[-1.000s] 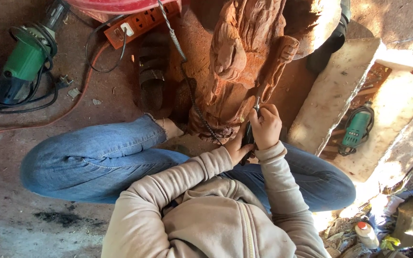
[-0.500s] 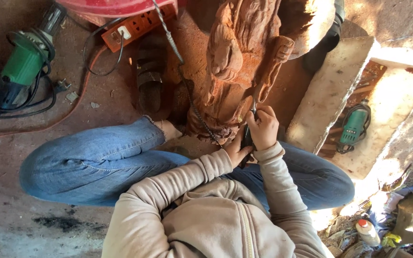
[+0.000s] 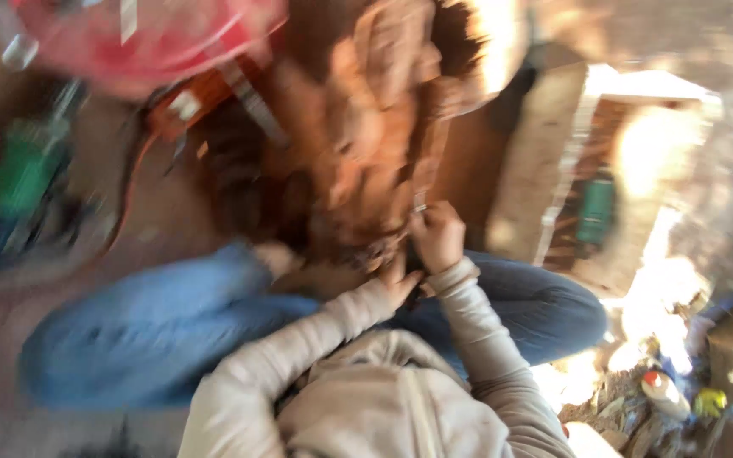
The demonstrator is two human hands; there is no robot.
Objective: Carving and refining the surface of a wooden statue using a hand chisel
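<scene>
A reddish-brown carved wooden figure (image 3: 366, 136) stands on the floor in front of me, blurred by motion. My right hand (image 3: 439, 236) is closed around a thin metal carving tool (image 3: 418, 206) whose tip touches the carving's lower right side. My left hand (image 3: 400, 287) lies just below it, against the carving's base and a dark object between the hands. The blur hides whether it grips anything. My beige sleeves and my legs in blue jeans (image 3: 154, 326) frame the carving.
A green power tool (image 3: 19, 182) with a cord lies on the floor at left. An orange power strip (image 3: 188, 106) and a red tub (image 3: 154, 38) are at the top. At right a pale wooden block (image 3: 545, 161), another green tool (image 3: 595, 208) and small bottles (image 3: 663, 394).
The view has swung and turned blurry, so everything sits lower in frame. Both hands stay at the carving's lower right side, the right still on the thin tool.
</scene>
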